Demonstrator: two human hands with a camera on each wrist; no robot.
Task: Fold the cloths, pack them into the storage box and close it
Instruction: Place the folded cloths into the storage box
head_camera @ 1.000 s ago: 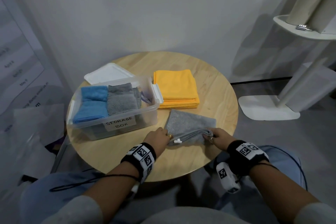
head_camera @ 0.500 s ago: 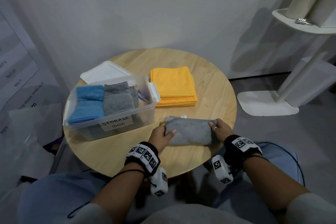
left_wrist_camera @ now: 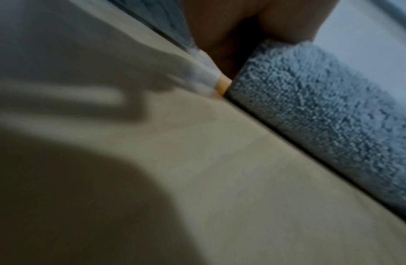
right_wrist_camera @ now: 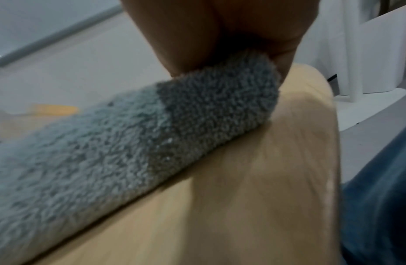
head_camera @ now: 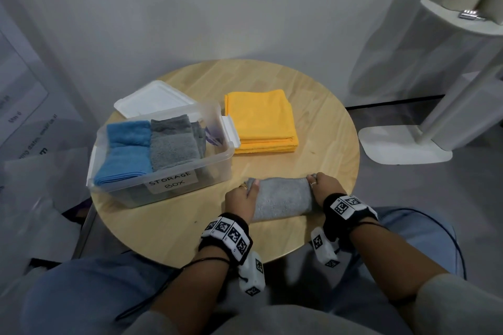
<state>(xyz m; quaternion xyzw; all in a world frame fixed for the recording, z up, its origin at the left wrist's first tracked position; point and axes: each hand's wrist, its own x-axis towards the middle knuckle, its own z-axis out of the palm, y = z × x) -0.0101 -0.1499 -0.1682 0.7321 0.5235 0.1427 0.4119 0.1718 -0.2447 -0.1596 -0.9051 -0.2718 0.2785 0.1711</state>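
Both hands hold the folded grey cloth [head_camera: 283, 197] on the round table [head_camera: 321, 128], near its front edge: the left hand [head_camera: 242, 200] pinches its left end, the right hand [head_camera: 325, 189] its right end, fingers curled on the fabric. The storage box [head_camera: 163, 160] stands open to the left, the orange cloths [head_camera: 260, 119] beside it
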